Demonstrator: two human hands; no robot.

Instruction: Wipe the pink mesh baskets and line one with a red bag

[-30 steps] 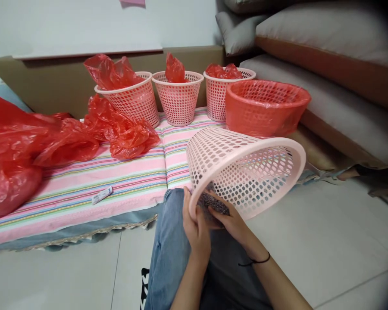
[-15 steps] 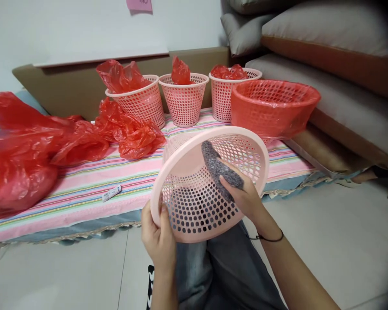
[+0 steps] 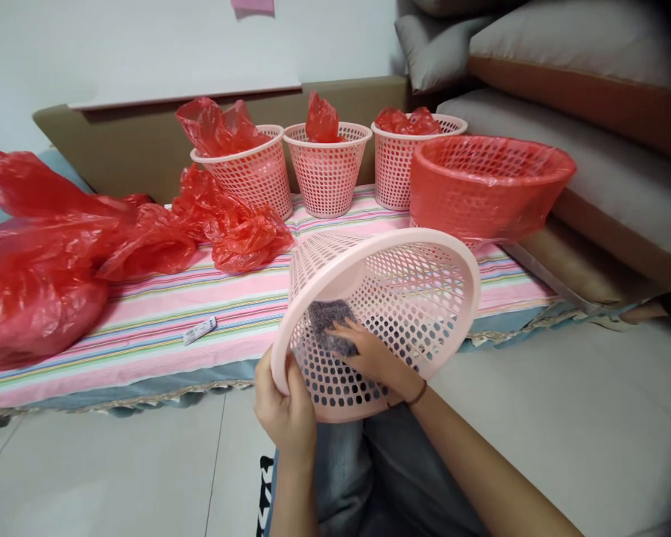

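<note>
Where the mesh wall covers it, the grey scrub pad (image 3: 331, 325) is only partly visible, inside the tilted pink basket (image 3: 419, 291) over the lap. Right hand (image 3: 376, 359) reaches in, fingers (image 3: 351, 330) curled onto the pad, pressing it to the lower wall. Left hand (image 3: 285, 414) closed on the rim, thumb inside. Behind, on the striped mat (image 3: 145, 328), three pink baskets (image 3: 327, 168) hold crumpled red bags (image 3: 321, 119); a fourth basket (image 3: 489, 186) is lined with red film.

A pale pink perforated plastic basket (image 3: 391, 298) tilts on its side above the lap, its open mouth facing the camera. A grey scouring pad (image 3: 329, 322) presses against its inner wall.
</note>
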